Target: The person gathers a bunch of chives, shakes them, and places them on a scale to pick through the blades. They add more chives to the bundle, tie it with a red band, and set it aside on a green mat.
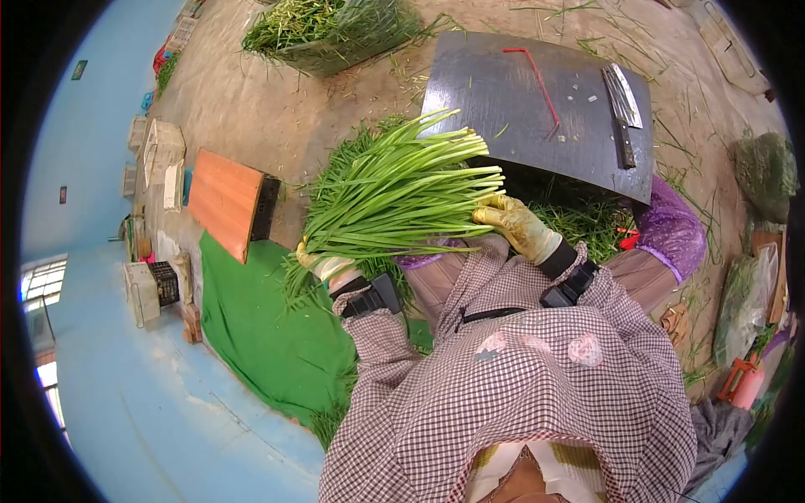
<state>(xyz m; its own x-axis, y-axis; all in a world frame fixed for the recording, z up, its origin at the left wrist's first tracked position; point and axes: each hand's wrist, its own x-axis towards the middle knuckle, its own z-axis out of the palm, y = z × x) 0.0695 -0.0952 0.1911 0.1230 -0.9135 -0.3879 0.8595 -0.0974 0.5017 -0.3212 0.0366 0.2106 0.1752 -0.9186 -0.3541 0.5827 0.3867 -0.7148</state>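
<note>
A large bunch of long green stalks (394,197) lies across in front of me, pale cut ends to the right and leafy ends to the left. My left hand (327,261), in a stained glove, is closed at the lower left edge of the bunch, its fingers partly hidden by leaves. My right hand (516,225), in a yellowed glove, has its fingers closed around stalks near the lower pale ends. Just beyond is a dark metal board (511,105), bearing a cleaver (623,105) and a bent red strip (537,84).
More cut greens (579,222) lie under the board. A green cloth (268,318) and an orange board (225,201) are on the left. A container of greens (344,38) stands at the top. Plastic bags (742,310) and a pink bottle (744,386) are on the right.
</note>
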